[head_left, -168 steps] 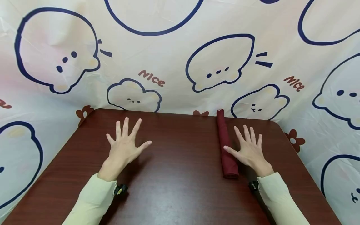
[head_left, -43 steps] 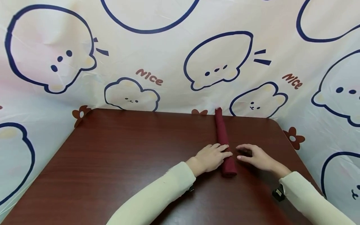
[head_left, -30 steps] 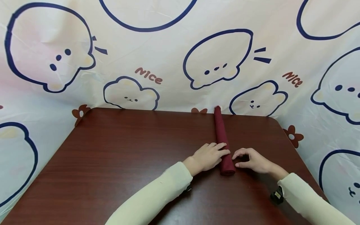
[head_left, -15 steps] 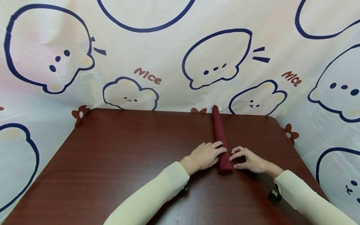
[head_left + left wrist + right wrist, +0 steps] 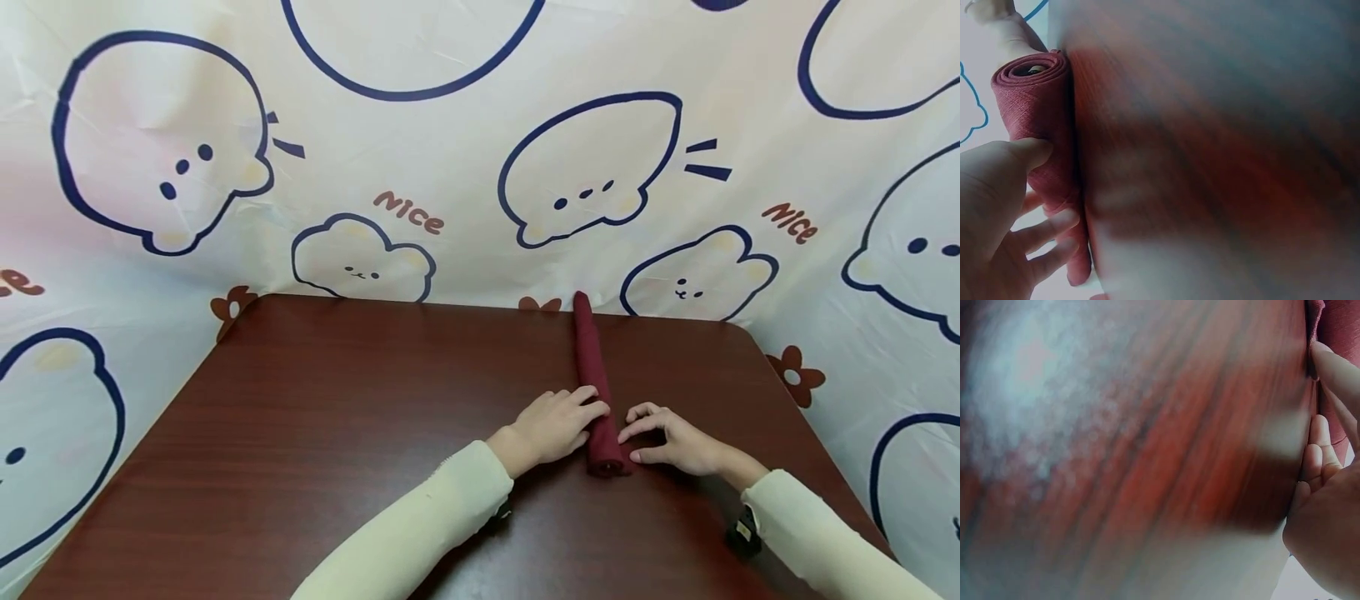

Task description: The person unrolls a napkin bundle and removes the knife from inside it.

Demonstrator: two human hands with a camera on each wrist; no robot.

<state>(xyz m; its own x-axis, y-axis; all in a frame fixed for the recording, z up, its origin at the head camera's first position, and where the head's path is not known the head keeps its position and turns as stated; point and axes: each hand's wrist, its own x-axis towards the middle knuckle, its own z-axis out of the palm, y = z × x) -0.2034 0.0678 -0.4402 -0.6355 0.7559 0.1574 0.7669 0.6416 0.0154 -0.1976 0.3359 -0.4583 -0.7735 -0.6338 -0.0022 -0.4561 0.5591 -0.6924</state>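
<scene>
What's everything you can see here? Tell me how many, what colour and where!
Roll: 1, dark red cloth, on the table between the hands, reaching the back edge
Table: 1, dark brown, under the roll
Backdrop: whitish, behind and beside the table; can't tell if it's one sheet
Drawings: at least 9, dark blue outlines, on the backdrop
Words: 2 whole "Nice", 1 cut off at left, reddish brown, on the backdrop
Flowers: 3, brown, low on the backdrop
Bands: 2, black, at the wrists
Sleeves: 2, pale cream, on the arms
Left hand: 1, bare, fingers curled over the roll
Right hand: 1, bare, at the roll's right side
</scene>
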